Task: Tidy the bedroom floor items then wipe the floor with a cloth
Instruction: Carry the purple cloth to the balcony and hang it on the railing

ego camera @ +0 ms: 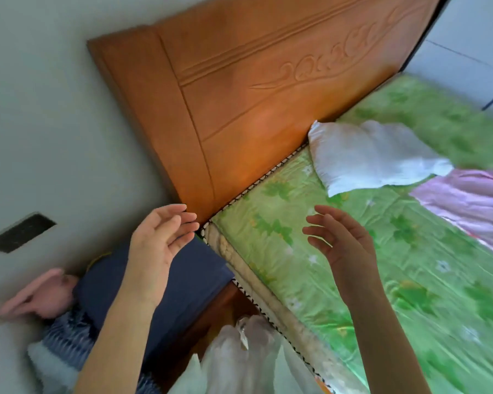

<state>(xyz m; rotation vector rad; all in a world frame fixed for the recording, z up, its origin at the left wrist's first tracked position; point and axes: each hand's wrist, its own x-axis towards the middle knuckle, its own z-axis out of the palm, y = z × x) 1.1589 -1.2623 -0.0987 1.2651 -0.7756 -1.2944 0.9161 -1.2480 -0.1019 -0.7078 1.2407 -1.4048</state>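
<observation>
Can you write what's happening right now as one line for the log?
left hand: open, empty | right hand: open, empty | pillow: on bed by headboard | floor: not in view

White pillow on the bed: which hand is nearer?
Right. The right hand hovers open over the green sheet just below the white pillow; the left hand is off the mattress corner, farther left.

Count: my two hands (160, 237) (342, 245), both empty; one white pillow (367, 157), one pink cloth (473, 200), one headboard (239, 95), upper centre.
</observation>
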